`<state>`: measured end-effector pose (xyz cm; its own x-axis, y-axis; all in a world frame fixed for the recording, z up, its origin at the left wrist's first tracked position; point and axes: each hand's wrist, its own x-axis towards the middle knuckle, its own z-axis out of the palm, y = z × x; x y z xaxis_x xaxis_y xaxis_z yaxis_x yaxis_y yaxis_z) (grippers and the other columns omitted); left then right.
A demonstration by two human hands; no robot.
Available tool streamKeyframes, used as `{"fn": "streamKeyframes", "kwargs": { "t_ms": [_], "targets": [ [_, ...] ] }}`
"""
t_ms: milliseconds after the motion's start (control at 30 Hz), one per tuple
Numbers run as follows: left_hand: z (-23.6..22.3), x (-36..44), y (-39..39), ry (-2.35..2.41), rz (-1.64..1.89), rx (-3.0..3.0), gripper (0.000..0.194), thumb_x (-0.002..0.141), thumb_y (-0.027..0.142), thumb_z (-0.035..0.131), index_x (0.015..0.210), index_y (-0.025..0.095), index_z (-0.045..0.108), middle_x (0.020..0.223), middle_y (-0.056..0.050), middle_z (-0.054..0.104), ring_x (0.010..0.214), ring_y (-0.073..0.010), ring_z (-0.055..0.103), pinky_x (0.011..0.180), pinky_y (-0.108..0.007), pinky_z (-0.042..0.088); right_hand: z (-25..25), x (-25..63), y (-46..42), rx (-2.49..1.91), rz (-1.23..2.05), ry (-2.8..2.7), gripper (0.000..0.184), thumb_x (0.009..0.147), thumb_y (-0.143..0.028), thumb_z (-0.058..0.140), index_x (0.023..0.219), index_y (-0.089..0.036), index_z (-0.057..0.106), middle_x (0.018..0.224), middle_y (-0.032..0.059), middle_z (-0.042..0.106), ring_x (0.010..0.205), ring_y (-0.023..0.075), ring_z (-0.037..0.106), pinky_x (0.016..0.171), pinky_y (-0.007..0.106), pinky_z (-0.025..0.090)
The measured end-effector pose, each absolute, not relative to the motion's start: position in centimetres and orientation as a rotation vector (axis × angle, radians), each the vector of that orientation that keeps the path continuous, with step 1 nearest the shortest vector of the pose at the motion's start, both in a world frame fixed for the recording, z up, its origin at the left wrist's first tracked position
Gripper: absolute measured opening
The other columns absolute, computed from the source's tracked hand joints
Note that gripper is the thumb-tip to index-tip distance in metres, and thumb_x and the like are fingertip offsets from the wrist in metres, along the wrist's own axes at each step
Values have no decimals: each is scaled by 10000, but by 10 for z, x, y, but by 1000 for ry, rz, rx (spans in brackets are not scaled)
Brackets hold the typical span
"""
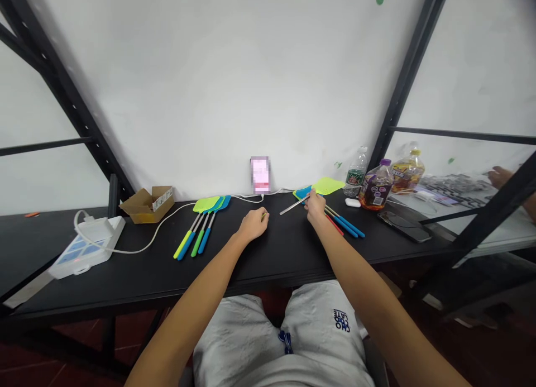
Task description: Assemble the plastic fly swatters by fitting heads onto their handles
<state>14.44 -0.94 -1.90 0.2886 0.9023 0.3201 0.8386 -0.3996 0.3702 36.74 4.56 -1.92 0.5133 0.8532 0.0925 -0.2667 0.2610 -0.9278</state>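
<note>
My left hand [252, 224] rests on the black table [138, 264], fingers closed around a small yellow-green piece whose end pokes out near the thumb. My right hand [315, 206] pinches a thin silver rod [293, 205] that points left toward the left hand. Just right of it lies a pile of fly swatters [335, 208] with yellow-green and blue heads and blue, red and green handles. A second row of several fly swatters [203, 225] lies to the left of my left hand, heads toward the wall.
A phone [260, 175] leans on the wall, with a white cable to a power strip [86, 244]. A small cardboard box [146, 204] sits at the left. Bottles [376, 187], white earbuds case [353, 202] and a dark phone [404, 226] stand right. Another person's hand [500, 177] is at far right.
</note>
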Motion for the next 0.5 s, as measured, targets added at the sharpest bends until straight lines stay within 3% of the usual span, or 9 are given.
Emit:
{"fn": "streamKeyframes", "kwargs": {
  "t_ms": [100, 300, 500],
  "targets": [
    [-20, 141, -7, 1745, 789, 2347, 237, 947, 321, 407, 952, 217, 619, 919, -79, 696, 851, -227, 636, 683, -294, 409, -16, 373, 44, -1059, 892, -646, 425, 933, -519, 508, 665, -198, 431, 463, -74, 304, 384, 67, 312, 327, 174, 236],
    [-22, 141, -4, 1771, 908, 2307, 222, 958, 300, 404, 980, 209, 605, 932, -92, 694, 884, -238, 646, 732, -311, 433, -11, 361, 27, -985, 1470, -1138, 472, 925, -547, 509, 651, -193, 360, 553, -43, 393, 431, 62, 404, 355, 157, 243],
    [-18, 137, 1, 1920, 1285, 2118, 241, 977, 249, 343, 1007, 193, 576, 990, -111, 683, 970, -238, 636, 810, -321, 440, -12, 350, 13, -1047, 1698, -1582, 392, 952, -495, 452, 709, -188, 423, 505, -98, 249, 365, 39, 157, 346, 167, 124]
  ]
}}
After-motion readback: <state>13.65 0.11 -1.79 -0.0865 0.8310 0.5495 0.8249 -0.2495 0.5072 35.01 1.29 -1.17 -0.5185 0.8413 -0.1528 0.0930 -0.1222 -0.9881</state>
